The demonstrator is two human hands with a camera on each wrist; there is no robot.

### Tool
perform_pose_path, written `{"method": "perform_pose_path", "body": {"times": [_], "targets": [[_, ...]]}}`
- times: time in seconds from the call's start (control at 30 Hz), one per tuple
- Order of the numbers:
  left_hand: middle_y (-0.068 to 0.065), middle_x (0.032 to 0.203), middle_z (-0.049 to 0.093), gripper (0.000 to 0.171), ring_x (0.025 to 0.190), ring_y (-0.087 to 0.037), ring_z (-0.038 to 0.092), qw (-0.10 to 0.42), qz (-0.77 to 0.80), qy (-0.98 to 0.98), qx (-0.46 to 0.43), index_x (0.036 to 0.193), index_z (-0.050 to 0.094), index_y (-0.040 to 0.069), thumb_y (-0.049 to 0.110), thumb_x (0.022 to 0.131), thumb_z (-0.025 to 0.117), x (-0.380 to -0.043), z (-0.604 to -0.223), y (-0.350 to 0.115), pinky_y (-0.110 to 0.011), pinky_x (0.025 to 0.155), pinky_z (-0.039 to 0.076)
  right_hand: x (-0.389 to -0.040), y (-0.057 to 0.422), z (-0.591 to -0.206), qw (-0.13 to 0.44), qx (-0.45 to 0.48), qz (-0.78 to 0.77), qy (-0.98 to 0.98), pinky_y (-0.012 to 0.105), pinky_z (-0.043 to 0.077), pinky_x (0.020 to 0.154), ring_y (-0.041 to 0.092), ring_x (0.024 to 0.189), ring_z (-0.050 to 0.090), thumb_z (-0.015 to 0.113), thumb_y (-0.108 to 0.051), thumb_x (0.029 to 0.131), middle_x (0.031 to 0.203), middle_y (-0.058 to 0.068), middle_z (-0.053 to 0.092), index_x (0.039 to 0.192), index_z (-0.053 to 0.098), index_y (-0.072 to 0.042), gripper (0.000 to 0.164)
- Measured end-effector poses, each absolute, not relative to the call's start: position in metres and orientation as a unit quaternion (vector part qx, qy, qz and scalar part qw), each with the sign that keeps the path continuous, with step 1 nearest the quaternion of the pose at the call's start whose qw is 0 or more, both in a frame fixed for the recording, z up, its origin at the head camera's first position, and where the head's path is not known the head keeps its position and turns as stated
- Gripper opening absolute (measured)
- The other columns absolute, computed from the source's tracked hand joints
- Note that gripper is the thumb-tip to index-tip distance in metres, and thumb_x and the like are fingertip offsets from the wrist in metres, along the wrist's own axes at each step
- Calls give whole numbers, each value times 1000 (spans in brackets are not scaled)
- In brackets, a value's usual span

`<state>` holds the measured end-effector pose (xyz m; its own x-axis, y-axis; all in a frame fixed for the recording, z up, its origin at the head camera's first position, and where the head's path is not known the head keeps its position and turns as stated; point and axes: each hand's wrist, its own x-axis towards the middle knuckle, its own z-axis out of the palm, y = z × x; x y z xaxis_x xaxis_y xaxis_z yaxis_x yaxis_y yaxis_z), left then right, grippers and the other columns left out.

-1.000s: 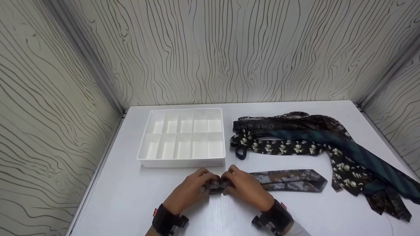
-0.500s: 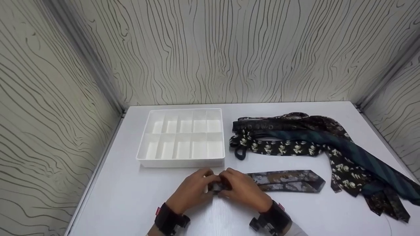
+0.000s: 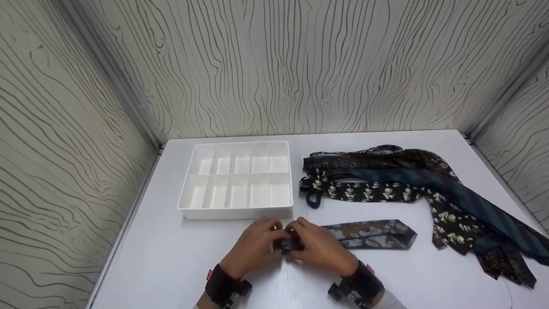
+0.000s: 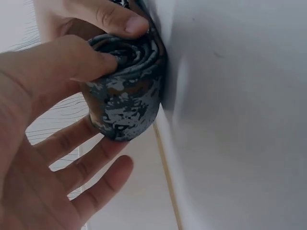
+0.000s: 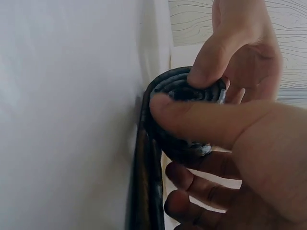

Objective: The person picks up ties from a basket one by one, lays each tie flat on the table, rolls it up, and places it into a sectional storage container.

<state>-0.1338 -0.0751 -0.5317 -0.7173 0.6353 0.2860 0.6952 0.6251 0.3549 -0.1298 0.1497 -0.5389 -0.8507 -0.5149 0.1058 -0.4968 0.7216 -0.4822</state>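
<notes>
A necktie in mottled grey, brown and dark blue [image 3: 369,235] lies partly flat on the table, its pointed end to the right. Its other end is wound into a coil [image 4: 125,103] between my hands. My left hand [image 3: 253,246] grips the coil, thumb on the rolled edge, with lower fingers spread in the left wrist view. From the other side my right hand [image 3: 319,249] holds the same roll, its thumb [image 5: 192,117] across the spiral. In the right wrist view, the unrolled strip runs along the table from the coil.
A white divided box [image 3: 236,212] with two rows of bare compartments stands behind my hands, left of centre. Several more neckties lie heaped at the right, among them a dark floral one [image 3: 369,192] and a green-blue striped one [image 3: 454,193]. Patterned panels [image 3: 274,64] wall the table.
The pointed end of the tie has drawn left as more of it winds into the roll. Both hands stay close together around the coil, shifting slightly.
</notes>
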Motion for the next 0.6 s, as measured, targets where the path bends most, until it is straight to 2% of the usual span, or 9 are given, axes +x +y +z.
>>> {"method": "perform_pose_path", "body": {"times": [0.1,0.2,0.4,0.5,0.6], "targets": [[7,112,67,34,107,-14,59,67,-219,-901,-369,113,80,26,24,80,91,-135,-531,-74,-30,93,54,-131,150,-538,12,-273,-256,927,26,54,73,7,84,58,91,-36,81,101,-7,59,119,67,-17,49],[6,111,66,37,107,-14,60,67,-210,-901,-373,118,80,27,23,82,90,-134,-532,-73,-31,93,55,-132,150,-539,4,-274,-249,929,30,58,77,10,86,63,91,-32,81,101,-5,63,117,68,-16,45],[8,107,65,45,101,-13,59,57,-188,-903,-381,124,79,33,21,82,89,-133,-532,-71,-29,87,54,-131,151,-539,31,-268,-255,929,35,59,83,13,93,65,90,-37,82,106,-6,63,122,66,-17,51],[8,108,66,48,101,-13,60,60,-189,-905,-376,127,76,30,22,82,89,-133,-531,-70,-30,87,54,-131,151,-540,21,-268,-246,931,36,59,81,13,92,65,89,-38,83,105,-5,62,123,66,-15,52],[6,108,66,43,102,-13,61,59,-202,-903,-375,124,72,27,24,84,89,-134,-530,-68,-30,88,55,-131,153,-542,8,-267,-235,935,37,59,78,15,89,65,89,-36,83,102,-4,62,120,66,-14,49]]}}
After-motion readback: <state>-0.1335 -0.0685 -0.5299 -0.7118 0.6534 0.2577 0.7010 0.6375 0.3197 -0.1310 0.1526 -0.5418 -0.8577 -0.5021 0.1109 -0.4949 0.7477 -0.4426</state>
